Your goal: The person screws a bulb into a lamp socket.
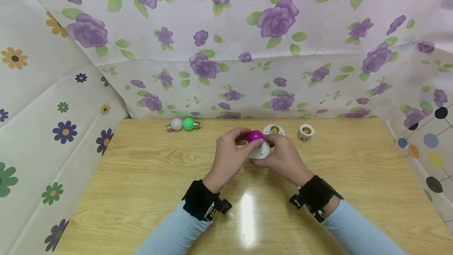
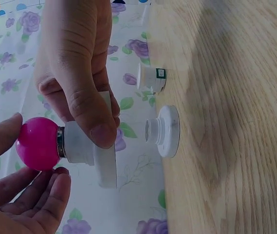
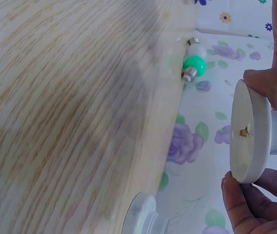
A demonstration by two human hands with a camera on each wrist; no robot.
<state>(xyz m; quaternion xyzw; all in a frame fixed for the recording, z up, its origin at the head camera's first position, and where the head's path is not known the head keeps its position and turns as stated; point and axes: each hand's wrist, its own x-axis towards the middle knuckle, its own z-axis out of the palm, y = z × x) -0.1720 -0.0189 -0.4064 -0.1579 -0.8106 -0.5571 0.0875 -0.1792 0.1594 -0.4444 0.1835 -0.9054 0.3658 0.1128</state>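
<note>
Up off the table, my left hand holds a magenta light bulb between its thumb and fingers. My right hand grips a white round lamp holder by its flange. The bulb's base sits in the mouth of the holder, with a narrow band of its metal collar showing between them. Seen from the right wrist, the underside of the lamp holder is hollow with a small brass-coloured contact. Just behind the hands stands a second white lamp holder with a round flange.
A smaller white lamp holder stands farther right near the table's back edge. At the back left lie a white bulb and a green bulb, side by side. Floral cloth hangs behind the wooden table.
</note>
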